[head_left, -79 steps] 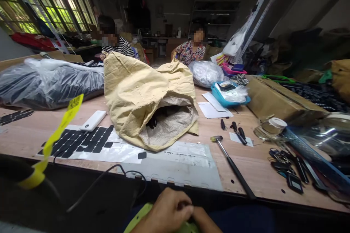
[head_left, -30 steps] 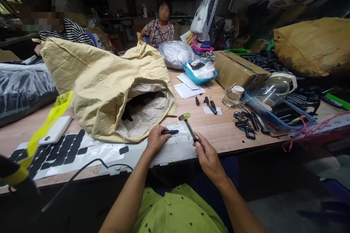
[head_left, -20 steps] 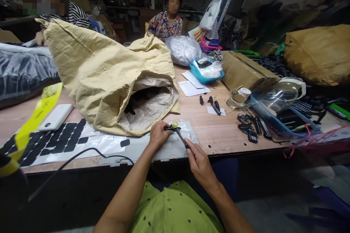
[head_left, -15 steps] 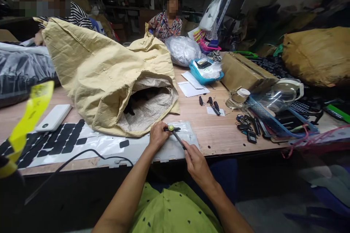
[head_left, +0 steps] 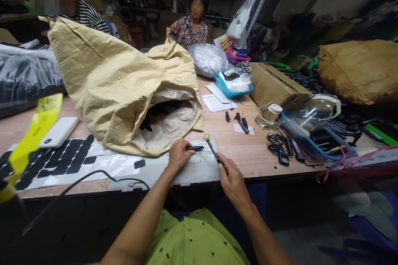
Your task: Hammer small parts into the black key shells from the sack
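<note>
My left hand (head_left: pixel 179 154) is closed on a slim black part (head_left: pixel 196 148), which sticks out to the right of the fingers just above a translucent sheet (head_left: pixel 192 177) at the table's front edge. In my right hand (head_left: pixel 229 176) is a small hammer (head_left: pixel 212 148), gripped by its dark handle. Its round yellow-green head points up and away, to the right of the black part and apart from it. Behind my left hand, the mouth of a large beige sack (head_left: pixel 124 87) gapes open, with dark items inside that I cannot make out.
Left lie black pads on a clear sheet (head_left: pixel 124 165), a white power bank (head_left: pixel 59 132) and a black cable (head_left: pixel 90 172). Right are small black parts (head_left: pixel 241 123), key fobs (head_left: pixel 278 149), a blue basket (head_left: pixel 298 136) and a cardboard box (head_left: pixel 276 85). Two people sit across the table.
My right hand has moved right with the hammer, whose head has come away from the black part. My left hand keeps its hold on that part. The view has shifted slightly.
</note>
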Action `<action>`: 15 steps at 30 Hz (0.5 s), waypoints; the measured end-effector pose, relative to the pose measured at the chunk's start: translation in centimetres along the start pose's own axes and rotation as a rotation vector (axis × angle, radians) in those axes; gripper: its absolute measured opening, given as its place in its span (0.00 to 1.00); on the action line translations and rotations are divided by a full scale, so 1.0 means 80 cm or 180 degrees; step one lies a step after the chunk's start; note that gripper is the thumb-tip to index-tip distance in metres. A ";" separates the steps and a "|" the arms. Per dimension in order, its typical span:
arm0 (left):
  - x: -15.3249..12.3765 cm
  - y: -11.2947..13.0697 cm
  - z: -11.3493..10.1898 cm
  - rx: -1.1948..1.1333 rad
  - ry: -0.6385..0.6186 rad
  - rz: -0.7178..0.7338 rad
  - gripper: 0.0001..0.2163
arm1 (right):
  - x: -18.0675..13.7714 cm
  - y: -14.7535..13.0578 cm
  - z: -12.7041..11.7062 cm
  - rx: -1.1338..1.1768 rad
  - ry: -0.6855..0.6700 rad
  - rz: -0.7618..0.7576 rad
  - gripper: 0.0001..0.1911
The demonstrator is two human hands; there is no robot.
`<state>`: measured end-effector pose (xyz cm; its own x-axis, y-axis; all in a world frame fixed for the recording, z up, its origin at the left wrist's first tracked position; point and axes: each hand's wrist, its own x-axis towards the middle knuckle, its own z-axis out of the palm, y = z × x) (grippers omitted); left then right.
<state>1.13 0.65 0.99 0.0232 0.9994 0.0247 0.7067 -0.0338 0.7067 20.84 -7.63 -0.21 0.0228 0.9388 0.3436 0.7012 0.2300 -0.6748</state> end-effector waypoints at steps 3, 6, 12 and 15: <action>-0.003 0.000 0.002 0.0042 0.0006 0.0022 0.05 | 0.033 0.028 -0.005 -0.0473 0.0319 0.0092 0.22; -0.002 -0.003 0.005 0.0082 0.0034 0.0126 0.04 | 0.065 0.060 -0.008 -0.1259 0.0482 0.0233 0.21; -0.013 -0.010 -0.001 -0.0423 0.0156 0.0491 0.05 | 0.087 0.092 0.000 -0.2202 0.0729 -0.0051 0.18; -0.061 -0.012 0.002 -0.0834 -0.0041 0.1322 0.12 | 0.084 0.092 0.005 -0.2276 0.0836 -0.0126 0.17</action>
<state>0.43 -4.23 0.06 0.2754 0.9012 0.3345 0.4342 -0.4271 0.7931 25.88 0.45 -3.13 0.0940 0.8210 0.5632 0.9938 -0.0436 -0.1023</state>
